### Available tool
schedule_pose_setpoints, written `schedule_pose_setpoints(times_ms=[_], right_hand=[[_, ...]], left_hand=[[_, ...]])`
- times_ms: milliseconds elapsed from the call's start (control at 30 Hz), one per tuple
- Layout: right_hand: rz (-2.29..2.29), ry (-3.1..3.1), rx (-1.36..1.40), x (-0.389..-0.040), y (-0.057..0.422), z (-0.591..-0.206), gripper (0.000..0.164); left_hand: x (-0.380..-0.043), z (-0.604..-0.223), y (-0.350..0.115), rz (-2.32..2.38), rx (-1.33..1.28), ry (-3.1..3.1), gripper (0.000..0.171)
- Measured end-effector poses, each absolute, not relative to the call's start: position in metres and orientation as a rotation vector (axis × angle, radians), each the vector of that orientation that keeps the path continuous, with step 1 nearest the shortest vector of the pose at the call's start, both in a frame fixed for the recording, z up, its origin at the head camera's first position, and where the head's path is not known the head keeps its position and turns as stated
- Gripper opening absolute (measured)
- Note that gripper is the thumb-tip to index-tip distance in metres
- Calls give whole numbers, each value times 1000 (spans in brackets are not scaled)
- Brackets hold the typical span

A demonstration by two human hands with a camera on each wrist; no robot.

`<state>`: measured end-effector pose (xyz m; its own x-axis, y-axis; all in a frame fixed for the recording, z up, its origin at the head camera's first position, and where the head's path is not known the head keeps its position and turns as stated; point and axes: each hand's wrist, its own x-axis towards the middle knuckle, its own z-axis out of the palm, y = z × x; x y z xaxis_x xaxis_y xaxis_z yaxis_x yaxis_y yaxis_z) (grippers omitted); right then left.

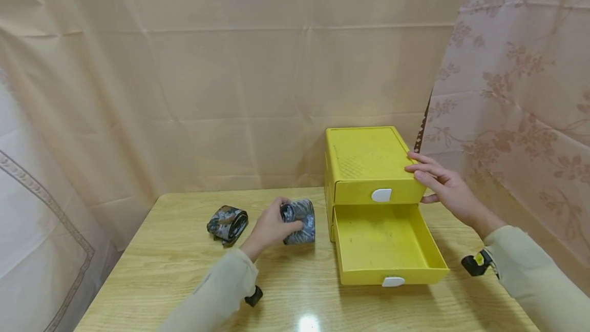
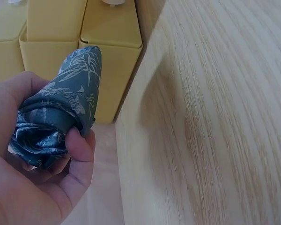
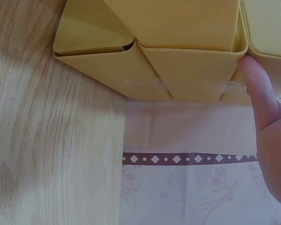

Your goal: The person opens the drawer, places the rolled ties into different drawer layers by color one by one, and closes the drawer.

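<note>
In the head view my left hand [image 1: 268, 228] holds a rolled-up dark blue cloth [image 1: 308, 228] with a pale leaf print. The left wrist view shows the thumb and fingers curled round the roll [image 2: 70, 96], just above the table. A second rolled cloth [image 1: 226, 222], camouflage-patterned, lies left of that hand. My right hand [image 1: 444, 191] rests against the upper right front corner of a yellow drawer cabinet [image 1: 369, 150], its fingers fairly straight along the top edge. Below the closed top drawer [image 1: 355, 193], another drawer [image 1: 359, 276] is pulled out, with nothing inside.
The wooden table [image 1: 152, 270] ends just before a beige curtain [image 1: 230, 91] at the back. A floral curtain [image 1: 521, 91] hangs on the right, close beside the cabinet. White handles [image 1: 381, 195] stick out from the drawer fronts.
</note>
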<state>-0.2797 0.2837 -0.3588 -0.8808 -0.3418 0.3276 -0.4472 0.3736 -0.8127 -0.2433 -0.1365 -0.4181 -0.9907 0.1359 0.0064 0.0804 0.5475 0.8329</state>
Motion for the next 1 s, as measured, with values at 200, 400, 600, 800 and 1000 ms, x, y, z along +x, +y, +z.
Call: schedule_pose_setpoints(times_ms=[200, 400, 600, 800, 1000], right_hand=[[1547, -2513, 726, -279, 283, -358, 33], [1550, -2511, 723, -279, 283, -358, 33], [1548, -2510, 726, -278, 282, -358, 33], [1548, -2509, 722, -279, 282, -359, 33], [1551, -2512, 721, -279, 283, -359, 33]], left_hand=[[-238, -414, -133, 1549, 242, 2643, 62], [-233, -408, -124, 1594, 328, 2601, 58], [-230, -403, -118, 1591, 359, 2605, 58], [-227, -399, -116, 1591, 384, 2618, 58], [-224, -392, -114, 1598, 403, 2620, 56]])
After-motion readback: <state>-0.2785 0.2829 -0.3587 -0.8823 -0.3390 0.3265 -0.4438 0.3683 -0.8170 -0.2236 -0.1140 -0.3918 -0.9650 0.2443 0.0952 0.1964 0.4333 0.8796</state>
